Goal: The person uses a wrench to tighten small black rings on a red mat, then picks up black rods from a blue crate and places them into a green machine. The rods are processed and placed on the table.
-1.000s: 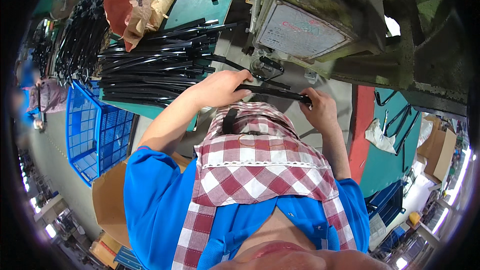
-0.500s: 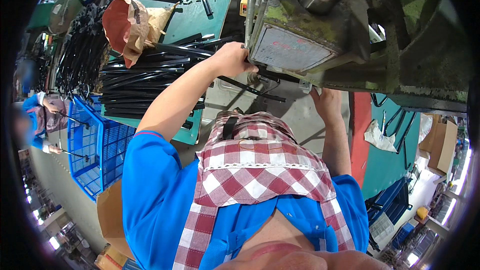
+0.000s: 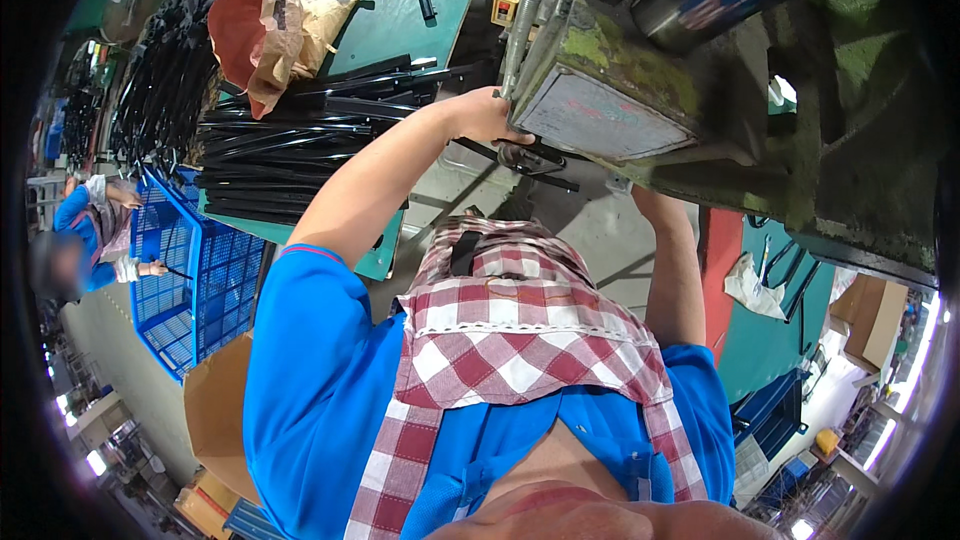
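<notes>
My left hand is at the left edge of a green, worn press-like machine. Its fingers curl in behind the machine's plate, the thumb showing below. What they grip is hidden. Just under this hand, a black metal bar slants down to the right. My right hand reaches up beneath the machine's lower edge, with its fingers out of sight behind the frame. A small pale fitting sits beside it.
Black tubes lie stacked on the green table at left, near a brown paper sack. A blue plastic crate stands farther left, with a co-worker beside it. Another green table at right holds black bent rods.
The view has shifted slightly. My right hand's fingers have slipped farther behind the machine, while my left hand stays at its edge. The co-worker's arms have moved by the blue crate.
</notes>
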Action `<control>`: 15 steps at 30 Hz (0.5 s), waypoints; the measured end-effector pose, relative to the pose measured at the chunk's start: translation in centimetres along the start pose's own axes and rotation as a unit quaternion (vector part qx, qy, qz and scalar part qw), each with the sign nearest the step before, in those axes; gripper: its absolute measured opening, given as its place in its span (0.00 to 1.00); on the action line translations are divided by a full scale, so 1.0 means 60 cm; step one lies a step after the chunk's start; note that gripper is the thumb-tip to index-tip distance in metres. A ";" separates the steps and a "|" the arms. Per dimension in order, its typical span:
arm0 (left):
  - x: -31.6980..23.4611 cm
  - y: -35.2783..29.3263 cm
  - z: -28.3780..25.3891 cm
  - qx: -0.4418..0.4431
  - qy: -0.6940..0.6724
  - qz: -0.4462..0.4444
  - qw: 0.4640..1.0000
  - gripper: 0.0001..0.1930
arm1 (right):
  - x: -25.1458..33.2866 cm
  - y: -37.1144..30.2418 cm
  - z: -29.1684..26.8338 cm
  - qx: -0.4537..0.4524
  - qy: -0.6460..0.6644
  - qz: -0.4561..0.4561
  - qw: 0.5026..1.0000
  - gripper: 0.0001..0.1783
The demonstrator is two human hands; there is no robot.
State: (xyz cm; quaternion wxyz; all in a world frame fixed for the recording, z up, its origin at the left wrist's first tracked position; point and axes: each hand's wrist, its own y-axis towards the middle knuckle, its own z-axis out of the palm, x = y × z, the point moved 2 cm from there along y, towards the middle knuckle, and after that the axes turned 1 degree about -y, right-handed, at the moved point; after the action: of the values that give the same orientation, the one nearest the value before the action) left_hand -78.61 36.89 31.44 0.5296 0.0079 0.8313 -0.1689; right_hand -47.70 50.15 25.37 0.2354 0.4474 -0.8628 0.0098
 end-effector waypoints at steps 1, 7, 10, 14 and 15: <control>0.004 0.000 0.001 -0.005 0.018 -0.013 1.000 0.23 | -0.005 0.001 0.004 0.018 0.006 0.012 1.000 0.14; 0.051 0.021 0.013 0.003 0.037 -0.041 0.998 0.19 | -0.084 -0.028 0.087 0.028 0.005 0.016 0.999 0.14; 0.141 0.034 0.023 -0.050 0.029 0.073 0.996 0.16 | -0.066 -0.020 0.086 0.007 0.002 -0.004 1.000 0.17; 0.165 0.040 0.020 -0.055 0.039 0.108 0.992 0.13 | 0.083 0.030 0.034 0.079 0.109 0.061 0.989 0.27; 0.161 0.042 0.019 -0.053 0.057 0.115 0.990 0.13 | 0.107 0.032 0.036 0.018 0.046 -0.018 0.999 0.32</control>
State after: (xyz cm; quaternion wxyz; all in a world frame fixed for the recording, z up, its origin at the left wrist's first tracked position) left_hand -81.37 37.33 21.81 0.4967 0.0853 0.8615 -0.0621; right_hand -53.19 45.87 26.46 0.2672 0.4659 -0.8425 0.0414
